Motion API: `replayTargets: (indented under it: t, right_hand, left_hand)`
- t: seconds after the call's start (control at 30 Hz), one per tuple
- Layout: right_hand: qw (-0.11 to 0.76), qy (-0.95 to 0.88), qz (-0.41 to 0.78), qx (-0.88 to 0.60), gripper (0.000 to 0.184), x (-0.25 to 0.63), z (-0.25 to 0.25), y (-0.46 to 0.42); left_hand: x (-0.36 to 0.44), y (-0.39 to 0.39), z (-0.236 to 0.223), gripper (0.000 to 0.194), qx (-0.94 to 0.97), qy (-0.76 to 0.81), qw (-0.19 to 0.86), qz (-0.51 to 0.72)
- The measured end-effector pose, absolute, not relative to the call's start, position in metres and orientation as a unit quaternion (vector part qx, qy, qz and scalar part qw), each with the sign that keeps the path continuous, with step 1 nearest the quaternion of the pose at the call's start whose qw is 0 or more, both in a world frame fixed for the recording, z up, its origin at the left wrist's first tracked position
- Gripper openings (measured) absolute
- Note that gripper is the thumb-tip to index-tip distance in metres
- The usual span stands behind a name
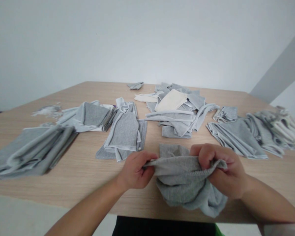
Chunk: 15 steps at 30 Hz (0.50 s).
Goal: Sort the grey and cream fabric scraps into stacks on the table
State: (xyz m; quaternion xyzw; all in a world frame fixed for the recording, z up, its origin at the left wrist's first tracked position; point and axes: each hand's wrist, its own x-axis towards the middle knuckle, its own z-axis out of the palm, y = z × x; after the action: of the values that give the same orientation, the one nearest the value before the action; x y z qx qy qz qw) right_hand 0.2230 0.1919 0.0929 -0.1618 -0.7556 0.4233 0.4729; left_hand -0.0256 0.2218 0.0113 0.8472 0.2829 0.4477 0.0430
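Note:
A piece of grey knit fabric [186, 188] with a stitched seam is stretched between my hands over the table's near edge. My left hand [139, 168] pinches one end of its upper edge between thumb and fingers. On the other side my right hand [222, 168] grips the seamed edge, with a bit of cloth poking out past the thumb. The rest of the fabric hangs bunched below and rests near the table edge. Just behind it lies a flat grey cloth piece [170, 150], partly hidden by the held fabric.
Folded grey fabric stacks lie at left [34, 149] and centre-left [124, 131]. A loose pile with a cream piece [172, 100] sits at the back middle. More folded pieces [238, 136] lie at right. White scraps [48, 110] are at far left on the wooden table [88, 177].

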Motion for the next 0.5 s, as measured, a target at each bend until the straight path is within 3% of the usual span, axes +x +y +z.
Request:
replayTargets:
  t: [0.5]
  right_hand:
    - [0.554,-0.714,0.391,-0.175,0.012,0.241,0.099,0.19]
  left_hand:
    - [-0.031,0.239,0.011,0.022,0.763,0.457,-0.099,0.446]
